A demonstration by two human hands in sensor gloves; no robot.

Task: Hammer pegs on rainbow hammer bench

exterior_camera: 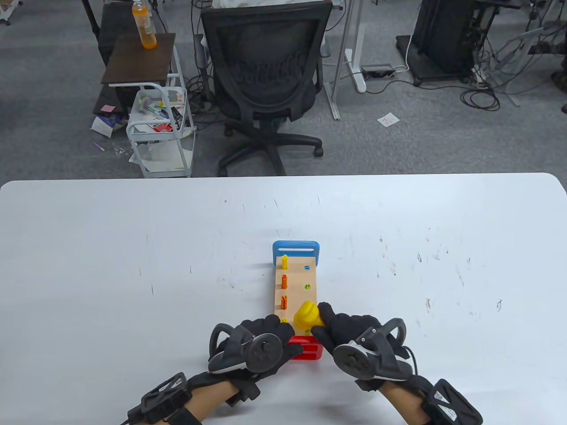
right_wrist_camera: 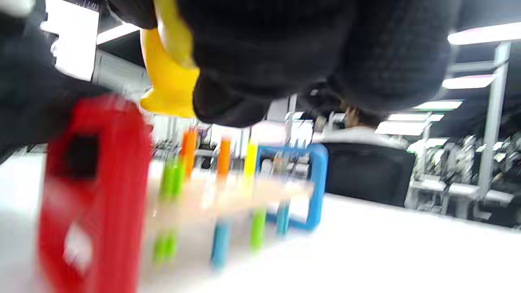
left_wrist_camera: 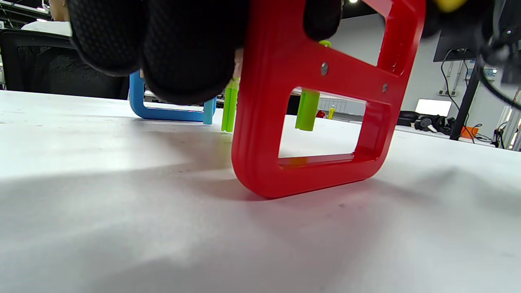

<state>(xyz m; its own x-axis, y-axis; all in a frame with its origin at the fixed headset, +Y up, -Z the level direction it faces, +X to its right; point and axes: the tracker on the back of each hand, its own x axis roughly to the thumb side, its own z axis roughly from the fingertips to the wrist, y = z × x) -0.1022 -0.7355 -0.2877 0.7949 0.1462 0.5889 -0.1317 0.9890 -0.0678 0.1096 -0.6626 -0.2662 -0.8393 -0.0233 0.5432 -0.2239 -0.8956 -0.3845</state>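
right wrist view motion-blurred, pegs (right_wrist_camera: 223, 156) below the fingers (right_wrist_camera: 260, 61) smeared, hammer (exterior_camera: 307, 315) handle hidden inside right hand (exterior_camera: 350, 338), bench's near end covered by left hand (exterior_camera: 261, 343), left fingertips cut off at top edge

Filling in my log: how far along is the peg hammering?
Done: on the bench, the right-row pegs sit flush. In hand: the right hand holds the yellow hammer over the near end, and the left hand steadies the red end. Left: the yellow and orange pegs on the left row stand raised.
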